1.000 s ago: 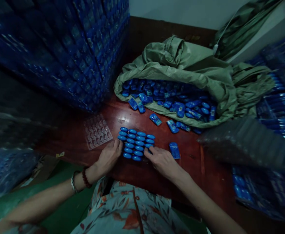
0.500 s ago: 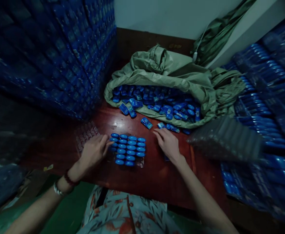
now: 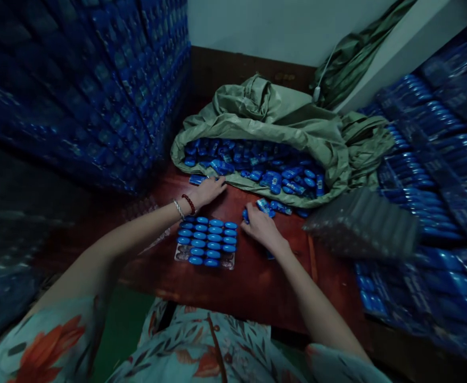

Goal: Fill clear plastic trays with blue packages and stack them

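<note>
My left hand (image 3: 210,191) is at the near lip of the sack, fingers bent down and together over the spot beside a small blue container (image 3: 198,180); whatever is under the fingertips is hidden. Just right of the tray, my right hand (image 3: 260,227) is closed on a small blue container (image 3: 245,215), which shows at its fingertips. Between my forearms lies a clear plastic tray (image 3: 182,257) holding rows of glossy blue oval containers (image 3: 214,238). Bare slots show at its two near corners. Two more blue packs (image 3: 280,207) lie beyond my right hand.
A green sack (image 3: 293,125) lies open at the back, full of blue containers (image 3: 271,181). Tall wrapped stacks (image 3: 137,96) stand left, and more stacks (image 3: 409,186) stand right. A pile of clear trays (image 3: 363,226) sits on the red table (image 3: 257,287) at right.
My left hand has moved from the tray's left side forward to the sack's lip. My right hand has drawn slightly back and left, and a blue container now shows in its fingers.
</note>
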A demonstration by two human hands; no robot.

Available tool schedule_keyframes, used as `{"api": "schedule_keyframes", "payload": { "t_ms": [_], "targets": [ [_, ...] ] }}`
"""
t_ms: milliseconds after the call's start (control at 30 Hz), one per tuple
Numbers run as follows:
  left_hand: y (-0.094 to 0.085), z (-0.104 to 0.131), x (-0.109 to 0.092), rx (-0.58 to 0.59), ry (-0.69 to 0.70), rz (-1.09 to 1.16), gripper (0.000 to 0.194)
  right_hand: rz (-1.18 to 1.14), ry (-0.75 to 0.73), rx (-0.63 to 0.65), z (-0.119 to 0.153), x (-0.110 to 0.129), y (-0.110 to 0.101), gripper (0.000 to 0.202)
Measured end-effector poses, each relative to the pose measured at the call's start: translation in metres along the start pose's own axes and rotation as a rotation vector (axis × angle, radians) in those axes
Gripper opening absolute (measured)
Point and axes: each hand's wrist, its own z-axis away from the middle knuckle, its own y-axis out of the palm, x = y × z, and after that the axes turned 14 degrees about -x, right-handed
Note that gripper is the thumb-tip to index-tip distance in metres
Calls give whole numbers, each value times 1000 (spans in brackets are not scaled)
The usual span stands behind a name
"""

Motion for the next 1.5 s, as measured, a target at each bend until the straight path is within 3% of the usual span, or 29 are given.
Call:
{"api": "schedule_keyframes", "payload": {
  "t_ms": [133,300,367,467,600,733,833,933,1267,1500],
  "targets": [
    [-21,20,4,-46,-57,133,30,-359,93,-160,66,-21,-8,38],
    [-63,97,1,-312,-259,461,28,-638,74,-328,121,-4,-5,24],
    [-77,138,-7,-432,-387,520,26,-625,48,-411,128,11,6,23],
    [-86,192,-28,-623,-617,498,20,-542,-146,-423,127,23,22,30],
    [-80,232,-58,-705,-678,519,14,-310,-399,-330,117,23,24,38],
    [-63,237,-74,-593,-608,564,20,-79,-526,-258,105,28,10,33],
    [-51,233,-76,-468,-517,531,27,2,-588,-210,96,38,2,30],
    [-43,232,-73,-416,-399,409,30,60,-591,-194,93,44,2,27],
    [-53,219,-75,-327,-85,194,30,85,-470,-367,109,44,14,36],
    [-39,222,-78,-341,-177,143,36,0,-537,-394,102,43,20,34]
  ]
}}
